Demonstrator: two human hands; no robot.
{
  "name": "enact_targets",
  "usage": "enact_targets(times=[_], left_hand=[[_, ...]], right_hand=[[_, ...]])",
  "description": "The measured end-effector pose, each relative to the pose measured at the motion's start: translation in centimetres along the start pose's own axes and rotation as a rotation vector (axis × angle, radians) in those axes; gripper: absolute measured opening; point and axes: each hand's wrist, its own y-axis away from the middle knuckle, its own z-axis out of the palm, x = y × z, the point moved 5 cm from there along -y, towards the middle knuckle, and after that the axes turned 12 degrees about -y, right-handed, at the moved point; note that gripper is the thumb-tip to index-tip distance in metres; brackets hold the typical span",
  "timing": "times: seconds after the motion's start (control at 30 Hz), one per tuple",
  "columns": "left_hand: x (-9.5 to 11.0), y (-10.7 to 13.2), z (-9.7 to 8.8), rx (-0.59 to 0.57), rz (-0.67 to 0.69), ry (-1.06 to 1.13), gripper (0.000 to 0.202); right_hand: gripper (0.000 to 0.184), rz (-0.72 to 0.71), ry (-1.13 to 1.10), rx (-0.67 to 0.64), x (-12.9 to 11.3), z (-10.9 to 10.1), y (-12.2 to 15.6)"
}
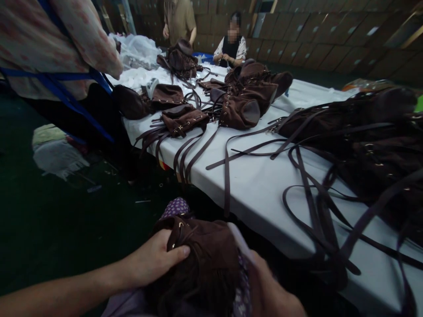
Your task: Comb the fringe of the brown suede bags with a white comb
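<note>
A dark brown drawstring bag [211, 251] with metal eyelets rests on my lap over purple spotted cloth. My left hand [158, 259] is closed on the bag's eyelet edge, thumb on the outside and fingers tucked behind it. At the bag's right side is my right hand [271, 286], blurred and partly cut off by the bottom of the view. A pale, flat strip [239, 237] runs along the bag beside that hand, seemingly in its grip. What the strip is I cannot make out, and the right fingertips are hidden.
A white-covered table [244, 185] extends ahead and right. Several brown bags [238, 105] lie on it, and long straps [228, 176] hang over its edge. A person in a floral top [59, 48] stands at left; two people are beyond the table. Cartons [304, 39] line the back.
</note>
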Motion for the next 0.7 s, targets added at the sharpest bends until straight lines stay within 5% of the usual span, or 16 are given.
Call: enact_targets(times=[0.07, 0.13, 0.23, 0.37, 0.47, 0.57, 0.7], left_hand=[[0.7, -0.6, 0.7, -0.056, 0.042, -0.025, 0.034], [1.2, -0.4, 0.7, -0.091, 0.081, -0.029, 0.032], [1.3, 0.5, -0.8, -0.058, 0.066, -0.001, 0.030], [-1.6, -0.6, -3.3, 0.097, -0.189, 0.342, 0.033], [-5.5, -3.4, -2.5, 0.068, -0.358, 0.730, 0.040], [-8.0, -5.9, -0.7, 0.008, -0.321, 0.811, 0.045], [-7.4, -6.8, 0.1, 0.010, -0.292, 0.772, 0.044]], right_hand=[[0.050, -0.059, 0.126, -0.192, -1.3, 3.2, 0.3], [0.055, 0.006, 0.337, -0.372, 0.5, 4.4, -0.1], [0.046, 0.399, 0.538, -0.408, 7.9, 1.1, -0.3], [0.039, 0.689, 0.301, -0.274, 15.0, -3.1, 1.1], [0.046, 0.660, 0.138, -0.225, 14.6, -2.0, 1.5], [0.048, 0.629, -0.125, -0.146, 12.3, 0.2, 1.9], [0.046, 0.735, -0.393, -0.056, 11.3, 1.2, 3.6]])
